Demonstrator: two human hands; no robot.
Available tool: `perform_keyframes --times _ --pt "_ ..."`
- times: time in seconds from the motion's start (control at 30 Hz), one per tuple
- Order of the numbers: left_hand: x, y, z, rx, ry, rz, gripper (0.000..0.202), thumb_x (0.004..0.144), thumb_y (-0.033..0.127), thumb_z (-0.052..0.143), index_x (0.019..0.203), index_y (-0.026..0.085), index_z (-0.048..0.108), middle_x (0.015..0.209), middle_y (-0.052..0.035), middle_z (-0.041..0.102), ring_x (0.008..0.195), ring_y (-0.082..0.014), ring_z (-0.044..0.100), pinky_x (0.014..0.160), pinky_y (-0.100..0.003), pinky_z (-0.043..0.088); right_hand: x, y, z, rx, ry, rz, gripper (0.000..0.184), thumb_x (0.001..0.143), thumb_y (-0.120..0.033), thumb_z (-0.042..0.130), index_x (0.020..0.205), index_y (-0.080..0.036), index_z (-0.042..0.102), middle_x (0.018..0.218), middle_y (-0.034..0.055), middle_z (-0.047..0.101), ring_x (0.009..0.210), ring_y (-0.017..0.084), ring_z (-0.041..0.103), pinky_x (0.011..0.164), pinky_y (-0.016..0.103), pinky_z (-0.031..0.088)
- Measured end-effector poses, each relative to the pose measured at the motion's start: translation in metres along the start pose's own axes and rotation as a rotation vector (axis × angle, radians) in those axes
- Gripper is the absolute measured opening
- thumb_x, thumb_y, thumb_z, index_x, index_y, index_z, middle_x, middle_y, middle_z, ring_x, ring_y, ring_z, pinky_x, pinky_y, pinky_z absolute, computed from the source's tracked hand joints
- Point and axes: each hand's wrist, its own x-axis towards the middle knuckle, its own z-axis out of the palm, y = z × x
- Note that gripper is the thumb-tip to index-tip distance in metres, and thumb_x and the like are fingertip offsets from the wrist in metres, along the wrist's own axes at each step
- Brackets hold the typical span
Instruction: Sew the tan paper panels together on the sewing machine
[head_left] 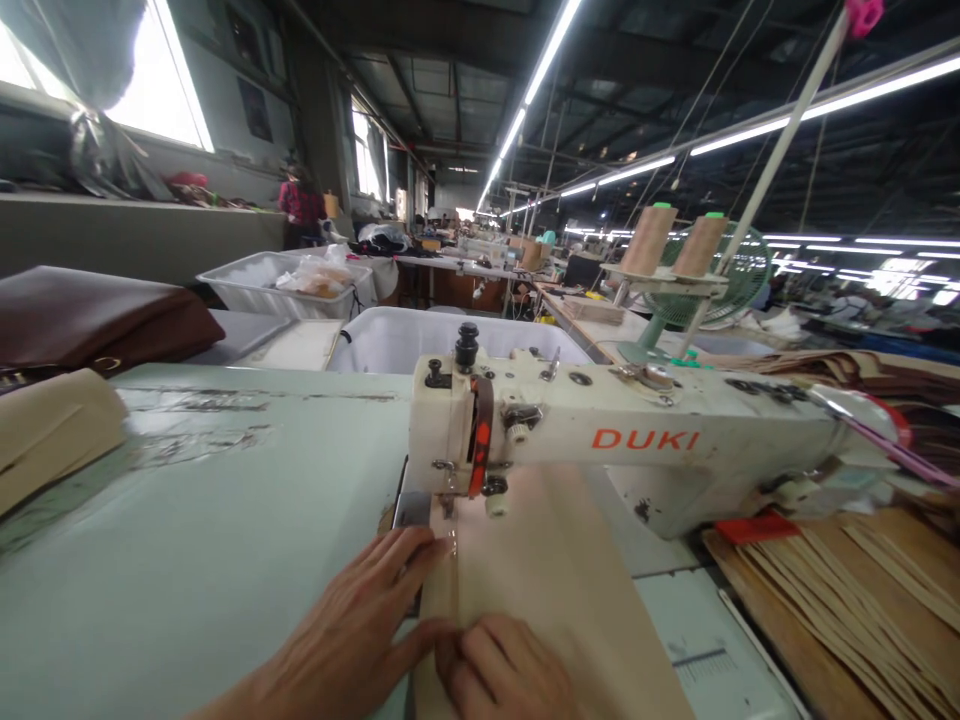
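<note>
A beige material panel (559,570) lies under the head of a white sewing machine (540,430), with a narrow strip or fold running along its left edge. My left hand (371,610) rests on that edge, fingers stretched forward to just in front of the presser foot (448,507) and thumb reaching toward my other hand. Closer to me, my right hand (506,668) has its fingers curled, pinching the panel along the strip. The thumb and index finger of my two hands nearly meet there. What lies beneath my right fingers is hidden.
Right of the machine, beige strips (832,610) lie on a brown board. Folded beige material (56,430) and a brown leather-like piece (97,320) sit at left. Behind stand a white bin (465,325), thread cones (649,240) and a green fan (720,275). A person (302,203) is far off.
</note>
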Motion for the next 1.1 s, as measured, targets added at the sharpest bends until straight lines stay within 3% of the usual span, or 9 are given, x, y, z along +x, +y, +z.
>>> perform_keyframes --times 0.1,0.23,0.37,0.43,0.5,0.6,0.7,1.0,1.1 --pt "-0.014 0.020 -0.013 -0.035 0.005 0.111 0.031 0.098 0.033 0.056 0.129 0.031 0.054 0.120 0.0001 0.064 0.106 -0.0186 0.064 0.090 -0.023 0.054 0.012 0.009 -0.034 0.173 -0.260 -0.042 0.004 0.088 -0.023 0.069 0.087 -0.021 0.066 0.085 -0.0002 0.068 0.075 0.016 0.066 0.064 0.024 0.051" --pt "-0.023 0.032 -0.023 0.027 0.020 0.181 0.041 0.096 0.029 0.055 0.137 0.029 0.049 0.123 -0.0023 0.064 0.111 -0.0213 0.063 0.096 -0.028 0.053 0.055 0.028 -0.074 0.412 -0.450 -0.041 0.015 0.100 -0.033 0.056 0.107 -0.025 0.067 0.108 -0.0035 0.070 0.102 0.010 0.064 0.091 0.017 0.047" --pt "-0.025 0.031 -0.019 0.112 -0.023 0.238 0.047 0.093 0.023 0.055 0.139 0.031 0.049 0.130 -0.0025 0.062 0.116 -0.0237 0.061 0.098 -0.033 0.054 0.082 0.044 -0.054 0.213 -0.463 -0.189 0.023 0.102 -0.019 0.050 0.120 -0.021 0.063 0.129 0.0026 0.063 0.126 0.018 0.051 0.110 0.033 0.036" --pt "-0.026 0.031 -0.016 0.124 -0.013 0.242 0.044 0.094 0.024 0.055 0.138 0.030 0.050 0.129 -0.0036 0.062 0.116 -0.0235 0.062 0.097 -0.032 0.055 0.081 0.046 -0.039 0.112 -0.481 -0.227 0.023 0.100 -0.017 0.052 0.121 -0.018 0.062 0.123 0.0066 0.065 0.121 0.022 0.054 0.107 0.039 0.039" --pt "-0.027 0.033 -0.013 0.122 -0.011 0.230 0.042 0.096 0.023 0.053 0.137 0.029 0.051 0.127 -0.0050 0.063 0.114 -0.0220 0.063 0.094 -0.029 0.056 0.073 0.043 -0.033 0.051 -0.447 -0.126 0.019 0.098 -0.018 0.055 0.116 -0.017 0.063 0.107 0.0073 0.067 0.107 0.024 0.058 0.099 0.041 0.045" --pt "-0.027 0.040 -0.012 0.079 0.013 0.210 0.042 0.096 0.018 0.048 0.137 0.028 0.050 0.123 -0.0055 0.063 0.111 -0.0197 0.064 0.093 -0.025 0.056 0.056 0.033 -0.035 0.100 -0.384 -0.012 0.032 0.094 -0.020 0.061 0.126 -0.018 0.058 0.121 0.0093 0.063 0.113 0.025 0.055 0.100 0.041 0.046" --pt "-0.025 0.043 -0.014 0.022 0.079 0.200 0.043 0.095 0.018 0.047 0.137 0.028 0.048 0.119 -0.0041 0.065 0.109 -0.0196 0.064 0.096 -0.026 0.055 0.046 0.026 -0.034 0.170 -0.404 -0.033 0.040 0.097 -0.018 0.055 0.136 -0.020 0.051 0.138 0.0080 0.055 0.126 0.024 0.049 0.110 0.043 0.039" --pt "-0.010 0.026 -0.009 0.060 -0.001 0.199 0.038 0.085 0.011 0.053 0.119 0.027 0.059 0.110 -0.0027 0.066 0.105 -0.0222 0.065 0.092 -0.031 0.056 0.061 0.048 -0.024 0.283 -0.413 0.002 0.037 0.096 -0.013 0.055 0.129 -0.028 0.060 0.135 0.0010 0.059 0.125 0.018 0.052 0.111 0.035 0.038" --pt "-0.009 0.027 -0.007 0.068 -0.017 0.177 0.034 0.086 0.010 0.050 0.115 0.025 0.060 0.111 -0.0047 0.064 0.103 -0.0220 0.065 0.090 -0.029 0.056 0.075 0.053 -0.026 0.336 -0.458 0.118 0.031 0.096 -0.018 0.057 0.124 -0.029 0.065 0.123 0.0003 0.066 0.116 0.016 0.059 0.105 0.030 0.042"
